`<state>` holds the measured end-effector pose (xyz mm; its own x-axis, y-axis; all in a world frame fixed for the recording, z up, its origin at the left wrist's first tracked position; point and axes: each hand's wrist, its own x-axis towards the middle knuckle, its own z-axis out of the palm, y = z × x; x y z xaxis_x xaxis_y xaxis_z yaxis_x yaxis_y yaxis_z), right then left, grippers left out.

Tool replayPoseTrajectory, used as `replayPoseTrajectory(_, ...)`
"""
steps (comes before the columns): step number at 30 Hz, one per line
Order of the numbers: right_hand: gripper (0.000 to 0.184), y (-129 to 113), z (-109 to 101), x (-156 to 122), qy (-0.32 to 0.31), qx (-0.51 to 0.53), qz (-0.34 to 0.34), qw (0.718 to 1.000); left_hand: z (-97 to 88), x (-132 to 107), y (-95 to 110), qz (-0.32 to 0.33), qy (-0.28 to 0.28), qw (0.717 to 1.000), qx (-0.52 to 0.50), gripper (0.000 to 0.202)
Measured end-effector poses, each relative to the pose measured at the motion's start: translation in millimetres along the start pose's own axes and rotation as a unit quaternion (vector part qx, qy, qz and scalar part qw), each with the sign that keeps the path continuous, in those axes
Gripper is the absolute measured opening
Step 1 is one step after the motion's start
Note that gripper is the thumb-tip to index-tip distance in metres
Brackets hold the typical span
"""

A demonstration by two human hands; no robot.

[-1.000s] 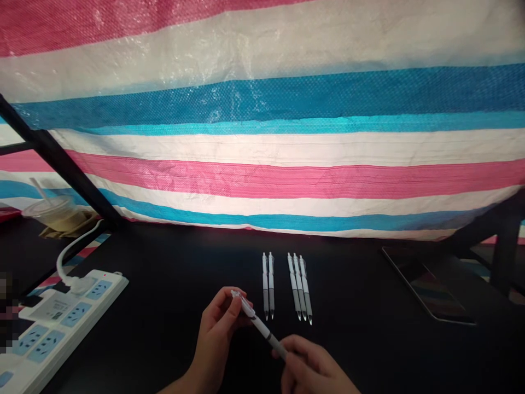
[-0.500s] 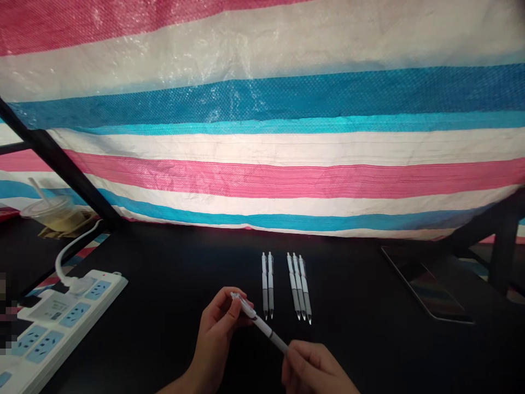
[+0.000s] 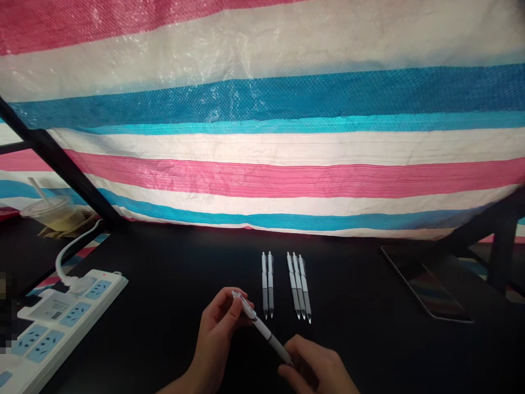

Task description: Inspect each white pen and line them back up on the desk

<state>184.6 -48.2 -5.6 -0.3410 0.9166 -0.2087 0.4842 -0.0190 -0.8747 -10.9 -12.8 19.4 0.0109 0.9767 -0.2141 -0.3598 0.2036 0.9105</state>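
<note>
A white ballpoint pen [image 3: 262, 328] with a grey grip slants across the front of the table, its tip down to the right. My left hand [image 3: 219, 328] is closed on its clip end, pinched between thumb and fingers. At the tip end is my right hand [image 3: 318, 364], index finger above the pen and thumb below it; the other fingers curl underneath and partly hide. Beyond the hands lie similar pens, tips toward me: a pair [image 3: 267, 284] and, to its right, a group of three [image 3: 299, 287].
On the left, a white power strip [image 3: 92, 317] has a plug and cord in it. A dark phone or tablet [image 3: 426, 284] lies at the right. Behind the black table [image 3: 184, 262] hangs a striped plastic sheet [image 3: 262, 148]. A lidded drink cup [image 3: 57, 213] stands far left.
My right hand's fingers have shifted toward the tip; the thumb has dropped lower and more of the grey grip shows. My left hand and the other pens stay put.
</note>
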Motion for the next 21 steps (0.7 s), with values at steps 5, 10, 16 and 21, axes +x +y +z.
replayPoseTrajectory(5,0.054,2.4,3.5,-2.8,-0.016,0.047,0.012,0.999,-0.5,-0.2,0.0,-0.009,-0.022,1.000,0.006,0.017)
replayPoseTrajectory(10,0.069,0.1,5.7,3.0,-0.102,0.295,0.128,0.941,0.3,1.4,1.3,-0.009,-0.032,0.999,-0.004,0.017)
replayPoseTrajectory(16,0.053,-13.7,-4.2,1.7,-0.051,0.184,0.074,0.979,0.5,2.1,4.6,-0.015,0.008,1.000,-0.009,0.018)
replayPoseTrajectory(21,0.055,-15.7,-5.8,-1.1,-0.048,0.105,0.018,0.993,0.0,2.3,4.6,-0.011,-0.024,1.000,0.000,0.018)
